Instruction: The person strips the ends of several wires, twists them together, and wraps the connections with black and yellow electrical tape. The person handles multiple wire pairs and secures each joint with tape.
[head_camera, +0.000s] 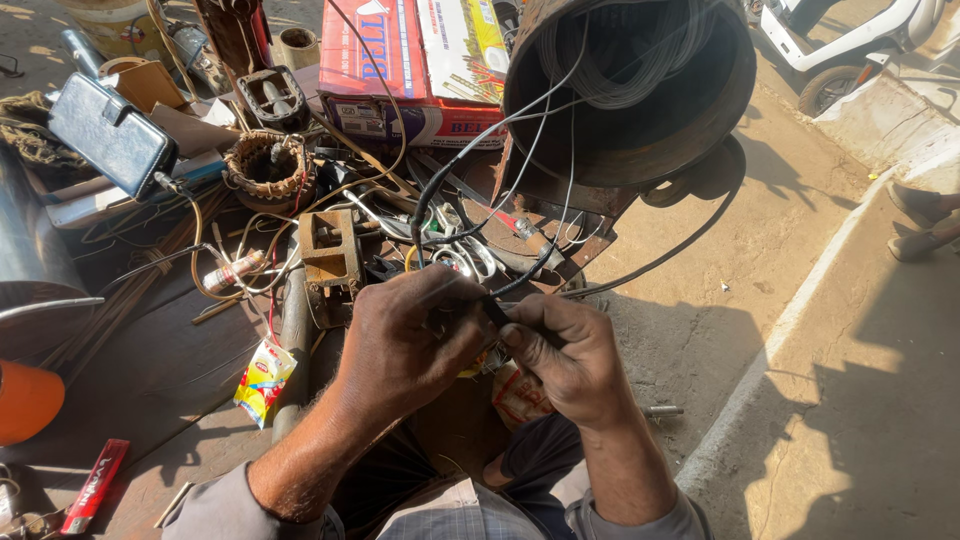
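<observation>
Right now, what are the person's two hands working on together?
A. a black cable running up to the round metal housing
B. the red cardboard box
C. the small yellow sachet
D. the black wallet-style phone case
A: the left hand and right hand meet on the black cable, which leads up toward the round metal housing.

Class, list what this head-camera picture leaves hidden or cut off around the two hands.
- Head view: black cable end, buried between left hand and right hand.
- Fingertips: curled under, hidden.
- Motor housing: top cut by the frame edge.
- Orange object: cut by the left edge.
</observation>
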